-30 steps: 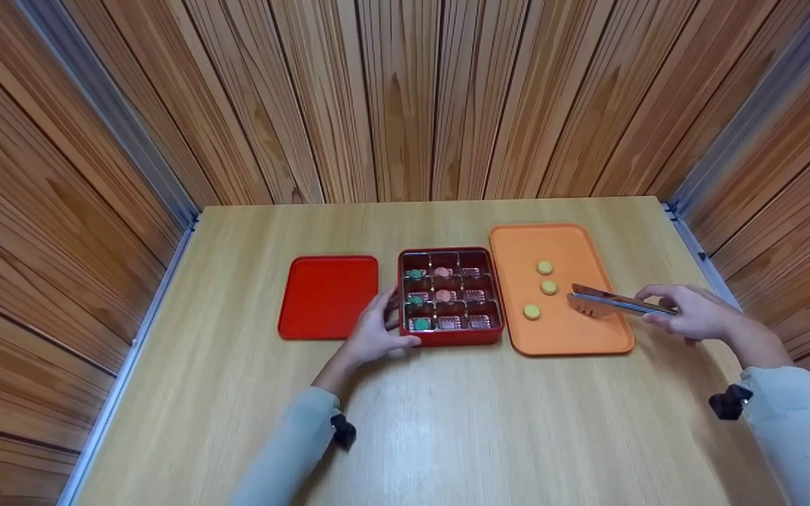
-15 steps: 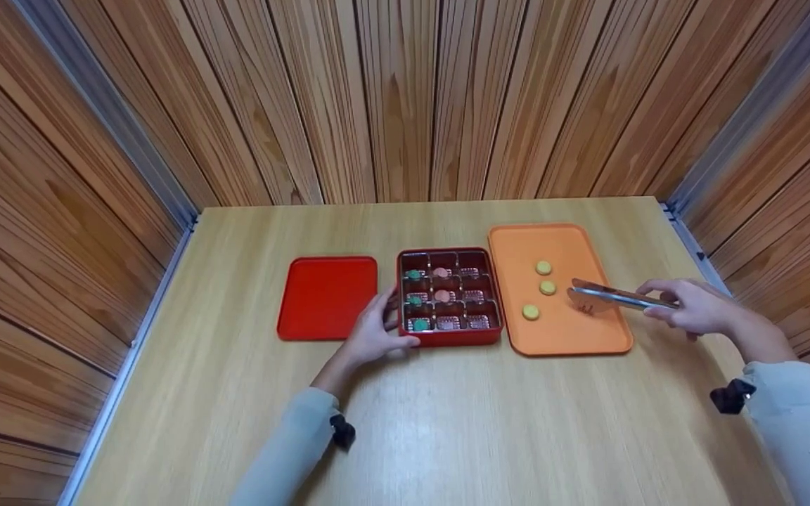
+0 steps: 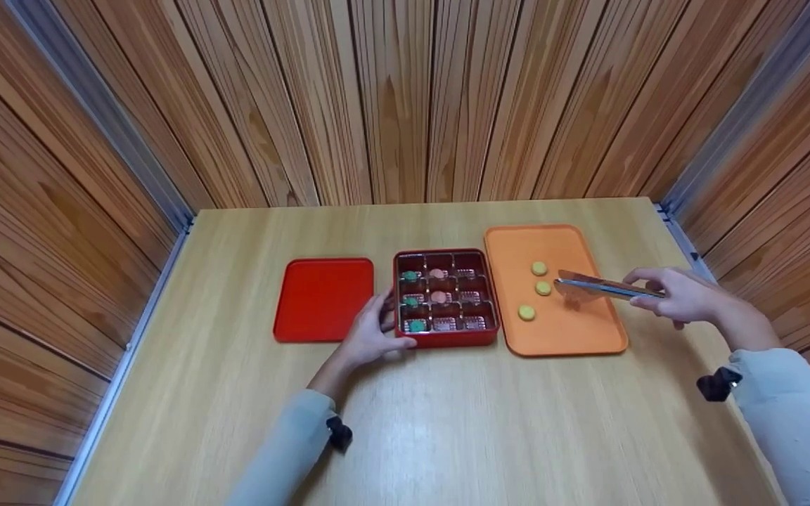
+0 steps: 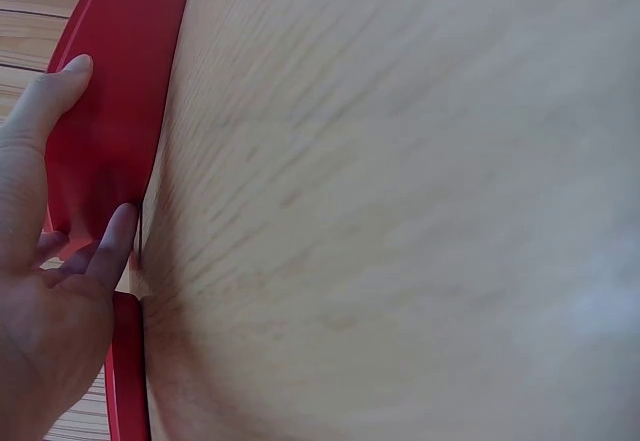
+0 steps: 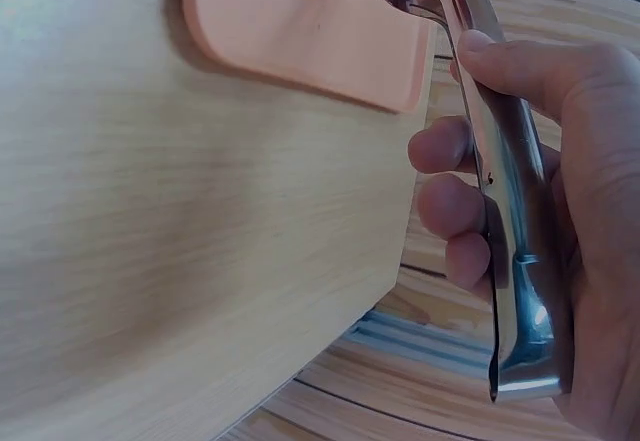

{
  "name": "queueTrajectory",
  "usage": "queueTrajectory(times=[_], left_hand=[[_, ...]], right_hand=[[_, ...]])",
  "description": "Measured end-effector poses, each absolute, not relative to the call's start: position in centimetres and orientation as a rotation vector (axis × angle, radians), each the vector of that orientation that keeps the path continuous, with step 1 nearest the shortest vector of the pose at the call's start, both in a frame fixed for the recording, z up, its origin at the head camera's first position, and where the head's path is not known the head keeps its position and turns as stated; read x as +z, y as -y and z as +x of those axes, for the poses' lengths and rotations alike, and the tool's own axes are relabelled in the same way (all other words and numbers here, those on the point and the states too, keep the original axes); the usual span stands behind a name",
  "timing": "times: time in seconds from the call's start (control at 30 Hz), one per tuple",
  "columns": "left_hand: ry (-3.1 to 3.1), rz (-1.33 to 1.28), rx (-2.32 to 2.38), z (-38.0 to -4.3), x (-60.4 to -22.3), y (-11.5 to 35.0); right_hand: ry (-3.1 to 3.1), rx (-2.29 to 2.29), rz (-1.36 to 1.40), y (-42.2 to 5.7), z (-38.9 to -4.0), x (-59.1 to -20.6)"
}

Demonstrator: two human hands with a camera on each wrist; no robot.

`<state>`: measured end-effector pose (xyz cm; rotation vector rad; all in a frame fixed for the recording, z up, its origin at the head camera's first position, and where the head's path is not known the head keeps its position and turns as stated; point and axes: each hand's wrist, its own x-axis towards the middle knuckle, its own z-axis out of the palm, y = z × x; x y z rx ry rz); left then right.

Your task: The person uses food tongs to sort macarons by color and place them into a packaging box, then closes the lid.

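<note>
My left hand [image 3: 368, 336] holds the near left corner of a red box [image 3: 451, 339], its thumb along the front wall and its fingers at the left side. Clear dividers split the box into several compartments; green discs [image 3: 417, 325] lie in the left column and two pink discs [image 3: 438, 297] in the middle one. In my right hand [image 3: 683, 299] I grip metal tongs [image 5: 508, 161], thumb on one arm and fingers round the other. Their tips hover over the orange tray [image 3: 574, 341], just right of three yellow macaron-like discs [image 3: 543, 288]. Nothing shows between the tips.
A flat red lid [image 3: 324, 301] lies left of the box, close to my left hand. The orange tray stands right beside the box. Wooden walls [image 3: 405, 105] enclose the back and sides of the table [image 3: 447, 436].
The tongs have moved left and slightly away from me, closer to the yellow discs, with my right hand following. My left hand stays at the box corner. The whole view has shifted slightly.
</note>
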<state>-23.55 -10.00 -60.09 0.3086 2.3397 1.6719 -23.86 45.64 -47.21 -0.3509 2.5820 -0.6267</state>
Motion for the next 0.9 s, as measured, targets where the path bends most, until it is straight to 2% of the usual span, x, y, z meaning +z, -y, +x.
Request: queueTrajectory(times=[0.9], left_hand=[[-2.324,0.341,1.705,-23.7,-60.2,10.1]], right_hand=[[-2.619,-0.563,-0.514,-38.0,-26.5,-45.2]])
